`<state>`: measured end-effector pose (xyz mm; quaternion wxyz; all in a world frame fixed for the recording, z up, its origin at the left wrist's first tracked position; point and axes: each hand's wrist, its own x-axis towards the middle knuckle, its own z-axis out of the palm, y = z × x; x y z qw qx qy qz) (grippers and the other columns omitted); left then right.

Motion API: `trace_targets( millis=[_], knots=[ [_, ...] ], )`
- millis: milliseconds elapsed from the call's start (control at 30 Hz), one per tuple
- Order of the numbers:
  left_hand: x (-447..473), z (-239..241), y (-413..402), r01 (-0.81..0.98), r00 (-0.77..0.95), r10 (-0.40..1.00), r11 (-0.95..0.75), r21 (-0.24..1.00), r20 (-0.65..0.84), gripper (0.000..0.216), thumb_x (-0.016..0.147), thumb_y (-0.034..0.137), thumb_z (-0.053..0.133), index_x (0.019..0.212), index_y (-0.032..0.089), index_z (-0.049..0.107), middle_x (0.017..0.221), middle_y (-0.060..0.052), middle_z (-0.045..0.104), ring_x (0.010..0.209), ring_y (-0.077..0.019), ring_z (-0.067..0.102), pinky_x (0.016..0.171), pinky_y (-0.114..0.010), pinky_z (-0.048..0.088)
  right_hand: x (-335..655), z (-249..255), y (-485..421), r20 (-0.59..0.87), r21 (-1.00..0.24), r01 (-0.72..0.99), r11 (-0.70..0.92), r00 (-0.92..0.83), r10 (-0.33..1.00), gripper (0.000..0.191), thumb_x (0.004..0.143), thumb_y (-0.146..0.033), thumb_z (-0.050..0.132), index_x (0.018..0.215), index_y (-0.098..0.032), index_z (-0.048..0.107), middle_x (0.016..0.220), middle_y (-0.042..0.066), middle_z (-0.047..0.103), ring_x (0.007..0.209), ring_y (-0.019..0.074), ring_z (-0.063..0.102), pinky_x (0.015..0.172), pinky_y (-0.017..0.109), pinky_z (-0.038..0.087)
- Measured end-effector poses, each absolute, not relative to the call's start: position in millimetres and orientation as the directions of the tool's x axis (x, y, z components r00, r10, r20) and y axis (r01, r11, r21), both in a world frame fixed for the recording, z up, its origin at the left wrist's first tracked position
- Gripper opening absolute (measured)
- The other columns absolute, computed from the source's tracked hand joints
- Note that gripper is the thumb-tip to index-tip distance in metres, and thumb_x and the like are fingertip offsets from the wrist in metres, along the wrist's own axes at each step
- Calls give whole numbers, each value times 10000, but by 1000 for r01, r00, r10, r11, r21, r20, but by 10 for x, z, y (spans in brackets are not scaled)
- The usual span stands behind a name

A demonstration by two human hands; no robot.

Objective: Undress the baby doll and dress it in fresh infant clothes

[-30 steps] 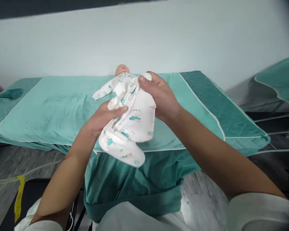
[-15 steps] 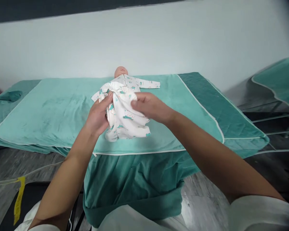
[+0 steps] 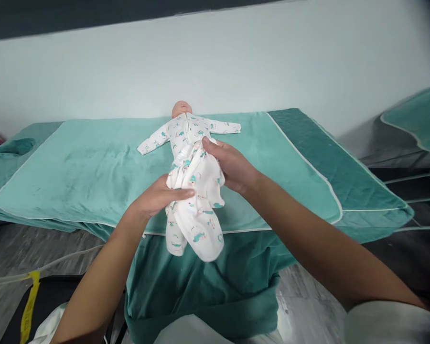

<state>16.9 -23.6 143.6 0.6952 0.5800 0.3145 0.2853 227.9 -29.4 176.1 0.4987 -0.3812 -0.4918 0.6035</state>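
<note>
A baby doll [image 3: 181, 108] lies on its back on the bed, head toward the wall and arms spread. It wears a white patterned baby top [image 3: 187, 133] with long sleeves. Above its lower body, white baby pants [image 3: 200, 217] with the same green print are bunched between my hands, one end hanging toward me past the bed edge. My left hand [image 3: 161, 193] grips their left side, thumb across the cloth. My right hand [image 3: 232, 165] pinches the upper right part near the top's hem. The doll's legs are hidden by the cloth.
A light green cover [image 3: 93, 167] with white piping lies over the bed, and a darker green drape [image 3: 200, 296] hangs down in front. The pale wall [image 3: 215, 62] stands right behind. Yellow tape [image 3: 29, 306] is on a cord at lower left. Another green-covered bed [image 3: 419, 114] is at right.
The pants have been lowered toward me and stretched lengthwise. My left hand moved down and right, my right hand slightly right. More of the doll's top and its left-side sleeve now shows.
</note>
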Motion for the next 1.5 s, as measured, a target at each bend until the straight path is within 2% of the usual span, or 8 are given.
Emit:
trace_targets(
  millis=[267, 500, 633, 833, 1133, 1267, 1367, 1500],
  knots=[
    [374, 1476, -121, -311, 401, 916, 144, 940, -8, 582, 752, 503, 860, 1216, 181, 718, 1091, -113, 806, 1097, -345, 756, 982, -450, 612, 2251, 1685, -355, -112, -988, -37, -151, -507, 855, 480, 624, -439, 960, 950, -164, 740, 937, 59, 775, 845, 197, 715, 737, 308, 588],
    [254, 1364, -100, -171, 570, 818, 215, 961, -81, 690, 627, 429, 956, 1226, 171, 730, 1088, -141, 810, 1062, -377, 763, 910, -456, 633, 2246, 1716, -307, -2, -972, -223, -74, -305, 952, 493, 790, -688, 768, 850, -202, 707, 671, 29, 682, 579, 183, 629, 509, 310, 525],
    [349, 1389, -69, -330, 415, 910, 164, 930, -13, 600, 722, 428, 897, 1227, 159, 716, 1135, -130, 800, 1093, -333, 759, 984, -440, 610, 2223, 1581, -294, 0, -946, -312, -92, -284, 959, 520, 802, -670, 768, 1024, -201, 736, 827, 47, 753, 766, 204, 708, 678, 319, 591],
    [532, 1290, -27, -455, 315, 948, 192, 869, -44, 523, 793, 464, 837, 1203, 159, 725, 1122, -111, 803, 1116, -288, 748, 1017, -390, 582, 2337, 1462, -266, -132, -969, -130, -208, -436, 890, 503, 656, -452, 943, 1032, -170, 764, 1009, 74, 790, 912, 221, 725, 805, 333, 589],
    [645, 1062, 25, -2, 428, 842, 363, 932, -327, 468, 734, 399, 868, 1106, 140, 751, 1037, -108, 813, 865, -250, 748, 777, -347, 569, 2766, 945, -196, -129, -990, 68, -127, -34, 991, 454, 692, -507, 867, 982, -172, 767, 1004, 66, 798, 924, 265, 715, 800, 362, 535],
    [770, 921, 17, 306, 436, 881, 44, 951, -181, 306, 847, 341, 719, 1095, 164, 739, 1156, -104, 789, 1065, -300, 716, 941, -404, 539, 2873, 545, -292, -132, -944, 302, -136, 36, 991, 418, 758, -488, 784, 1041, -181, 767, 1113, 89, 801, 1067, 332, 709, 905, 414, 524],
    [892, 872, -36, 557, 490, 870, -270, 785, -48, 242, 929, 309, 575, 1063, 172, 724, 1188, -140, 761, 1141, -325, 685, 991, -421, 505, 2871, 394, -343, -99, -913, 388, -122, 79, 992, 385, 845, -477, 672, 1098, -195, 745, 1173, 103, 786, 1112, 342, 701, 951, 439, 511],
    [998, 918, -116, 730, 498, 866, -385, 564, -53, 309, 962, 219, 457, 1183, 161, 665, 1247, -187, 722, 1184, -326, 675, 939, -399, 507, 2823, 359, -333, -140, -922, 356, -153, 64, 988, 400, 865, -485, 644, 1135, -203, 727, 1201, 97, 773, 1120, 326, 695, 963, 438, 515]
  ],
)
